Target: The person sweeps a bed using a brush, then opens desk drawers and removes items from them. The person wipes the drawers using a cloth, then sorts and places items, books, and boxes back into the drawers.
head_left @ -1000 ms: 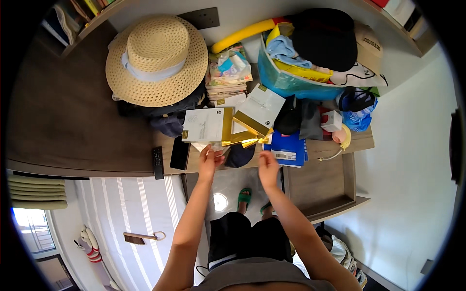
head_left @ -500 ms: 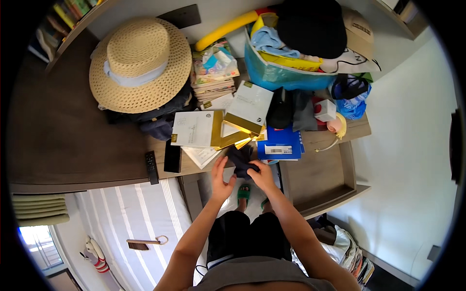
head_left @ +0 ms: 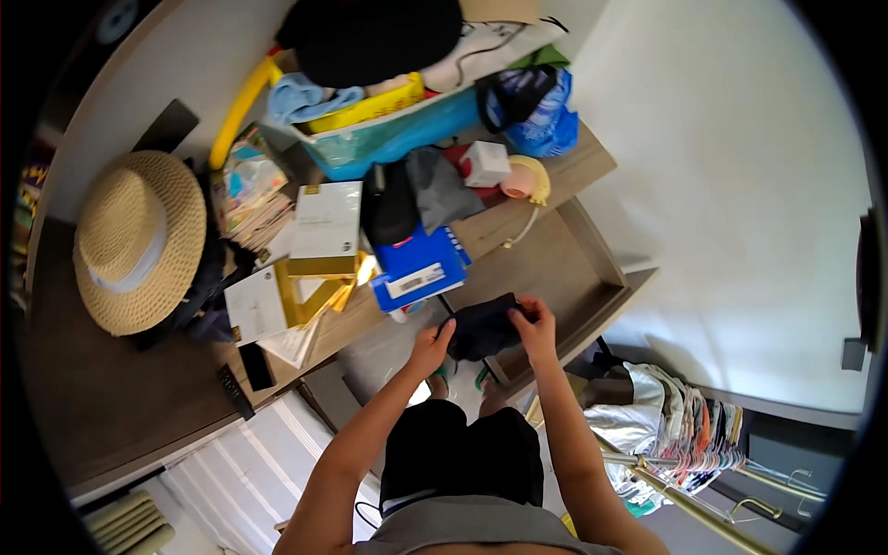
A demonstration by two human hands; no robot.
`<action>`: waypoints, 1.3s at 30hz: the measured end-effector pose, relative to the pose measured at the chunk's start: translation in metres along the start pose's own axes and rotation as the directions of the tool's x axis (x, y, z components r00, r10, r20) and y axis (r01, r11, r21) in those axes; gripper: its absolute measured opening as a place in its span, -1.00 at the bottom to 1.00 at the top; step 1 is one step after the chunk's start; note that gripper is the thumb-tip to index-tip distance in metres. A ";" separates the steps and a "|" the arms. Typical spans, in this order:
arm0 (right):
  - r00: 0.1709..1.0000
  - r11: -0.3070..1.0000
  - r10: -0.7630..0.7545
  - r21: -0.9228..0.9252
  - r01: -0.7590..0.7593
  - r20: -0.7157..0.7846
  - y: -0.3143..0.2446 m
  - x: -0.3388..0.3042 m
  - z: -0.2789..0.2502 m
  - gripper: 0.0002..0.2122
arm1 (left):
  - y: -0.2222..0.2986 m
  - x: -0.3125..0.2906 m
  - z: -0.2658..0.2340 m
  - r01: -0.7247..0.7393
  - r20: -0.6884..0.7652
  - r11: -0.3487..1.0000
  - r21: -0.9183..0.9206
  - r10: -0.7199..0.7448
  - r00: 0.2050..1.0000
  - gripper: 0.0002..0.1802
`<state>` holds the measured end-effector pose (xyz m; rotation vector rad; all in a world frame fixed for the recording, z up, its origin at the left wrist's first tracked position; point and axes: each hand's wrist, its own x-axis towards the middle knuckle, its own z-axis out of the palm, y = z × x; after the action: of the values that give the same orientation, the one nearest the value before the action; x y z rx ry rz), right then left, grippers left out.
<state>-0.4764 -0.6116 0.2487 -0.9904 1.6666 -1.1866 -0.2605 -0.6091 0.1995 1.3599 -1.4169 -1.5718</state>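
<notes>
since the earlier frame, the dark cloth (head_left: 484,327) has been carried rightward from beside the gold-trimmed boxes to the open drawer (head_left: 572,248), and the view has been turned, so that the desk (head_left: 319,340) is now seen at a slant. the cloth is held up between both hands, partly unfolded, and is seen against the drawer's left portion; whether the drawer is touched by it cannot be told. its left edge is pinched by the left hand (head_left: 431,350), with the thumb laid on top and the other fingers partly hidden. its upper right edge is gripped by the right hand (head_left: 536,327), with the thumb and fingers brought close together on the fabric.

on the desk, a blue folder (head_left: 427,257) is placed near the edge, just above the cloth in the view. to its left, two white boxes (head_left: 326,220) with gold trim are set at an angle to each other. farther left, a black phone (head_left: 256,367) and a remote control (head_left: 235,392) are laid along the edge, and a straw hat (head_left: 120,236) is placed beyond them. behind the folder, a blue bin (head_left: 398,141) is filled with cloth items and topped by a black hat (head_left: 370,42).
</notes>
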 end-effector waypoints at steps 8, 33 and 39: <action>0.872 0.946 0.162 0.178 -0.270 0.462 0.024 0.032 -0.045 -0.84 | -0.007 0.061 0.114 0.408 0.278 0.462 -0.788 -0.326 0.904 -0.54; 0.844 0.764 0.351 0.398 -0.508 0.406 0.002 0.206 0.038 -0.67 | 0.004 0.062 0.086 -0.104 -0.421 0.762 -0.639 -0.233 0.877 -0.58; 0.802 0.872 0.390 0.099 -0.479 0.452 0.011 0.187 0.024 -0.61 | -0.024 0.058 0.080 0.019 -0.322 0.979 -0.202 -0.085 0.943 -0.61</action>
<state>-0.5181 -0.7889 0.1988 -0.6196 1.2950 -0.7492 -0.3472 -0.6308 0.1520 1.4688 -1.0050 -1.3948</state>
